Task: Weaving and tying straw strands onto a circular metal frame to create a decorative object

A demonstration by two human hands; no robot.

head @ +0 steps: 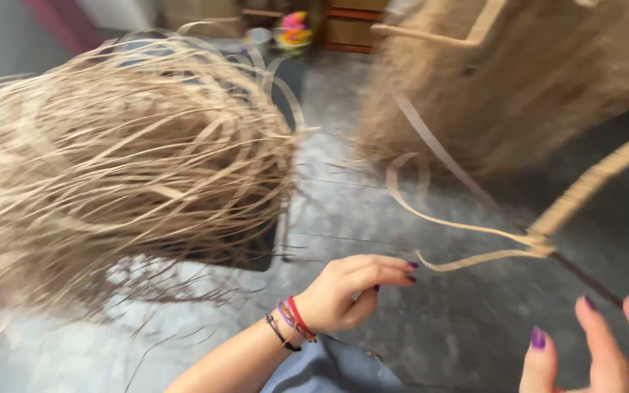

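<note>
Flat pale fibre strip (467,258), right of centre, loops from a half-wrapped dark rod (584,276); it looks light, pliant and easily creased, best pinched near its free end. Left hand (351,291), lower centre, has fingers curled close to the strip, grip uncertain. Right hand (606,349), lower right, is spread, holding nothing. Loose fibre bundle (125,167) fills the upper left.

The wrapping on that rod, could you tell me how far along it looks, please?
Done: the rod's upper stretch is bound in tan strip. In hand: a loose strip loops from the wrap's end toward the left hand's fingertips; the right hand is open near the bare end. Left: the dark bare end; a fibre pile lies alongside.
</note>
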